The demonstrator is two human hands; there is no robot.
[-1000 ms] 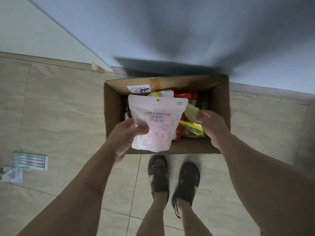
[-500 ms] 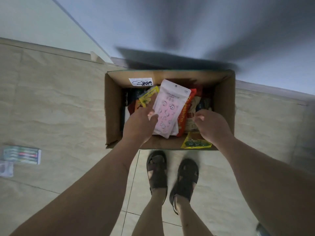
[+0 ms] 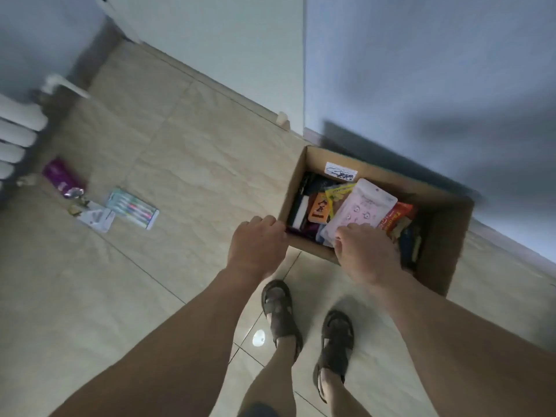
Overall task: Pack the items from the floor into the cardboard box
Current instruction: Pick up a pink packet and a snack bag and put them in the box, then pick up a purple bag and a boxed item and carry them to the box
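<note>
The open cardboard box (image 3: pixel 445 236) stands on the tiled floor against the wall, filled with several packets. A pink-and-white pouch (image 3: pixel 361 209) lies on top of them. My right hand (image 3: pixel 364 251) is over the box's near side, fingertips resting on the pouch's lower end. My left hand (image 3: pixel 255 245) is at the box's near left corner, fingers curled at the rim and holding nothing. On the floor to the left lie a toothbrush pack (image 3: pixel 132 208), a small white pack (image 3: pixel 97 219) and a purple packet (image 3: pixel 61 177).
A white radiator (image 3: pixel 15 136) stands at the far left, next to the purple packet. Something small and metallic (image 3: pixel 76 203) lies between the purple packet and the white pack. My sandalled feet (image 3: pixel 279 311) stand just in front of the box. A wall corner (image 3: pixel 282 118) juts out behind.
My left hand has let go of the pink pouch, which now lies in the box, and has drawn back to the box's corner. The view has swung left, showing more floor items.
</note>
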